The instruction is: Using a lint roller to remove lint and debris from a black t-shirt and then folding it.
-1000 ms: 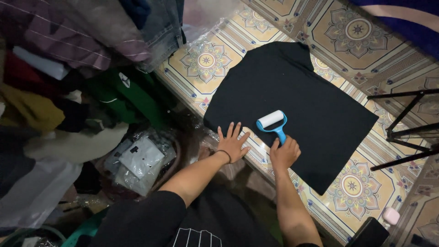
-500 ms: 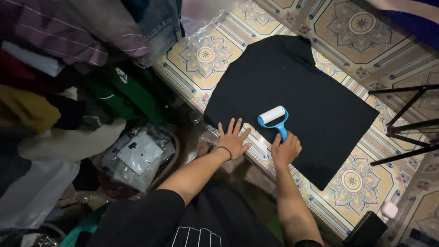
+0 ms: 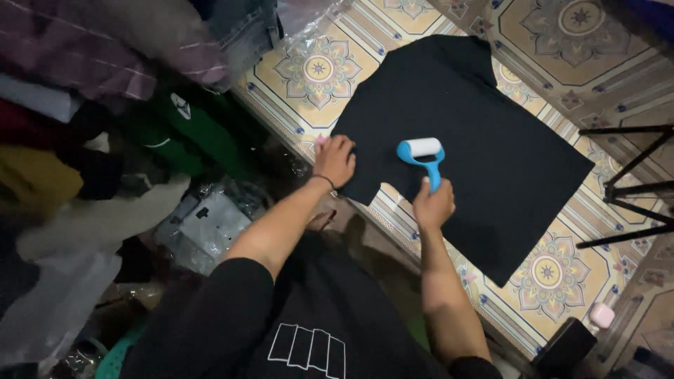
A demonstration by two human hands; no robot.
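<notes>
Patterned tile floor (image 3: 319, 70), centre: black shirt (image 3: 477, 140) spread flat. Right hand (image 3: 433, 205) closed around lint roller (image 3: 423, 158); left hand (image 3: 335, 160) pressing shirt edge, holding nothing. Clothes pile (image 3: 105, 105), left.

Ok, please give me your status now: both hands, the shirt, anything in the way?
Right hand gripping blue lint roller on black shirt. Left hand pressing shirt's edge flat. Nothing on the shirt blocking the roller.

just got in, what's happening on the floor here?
A person is working a blue lint roller over a black T-shirt spread flat on the patterned tile floor. The right hand holds the roller's handle, its white roll on the fabric. The left hand presses down on the shirt's near edge. Piled clothes and bagged items lie to the left.
</notes>
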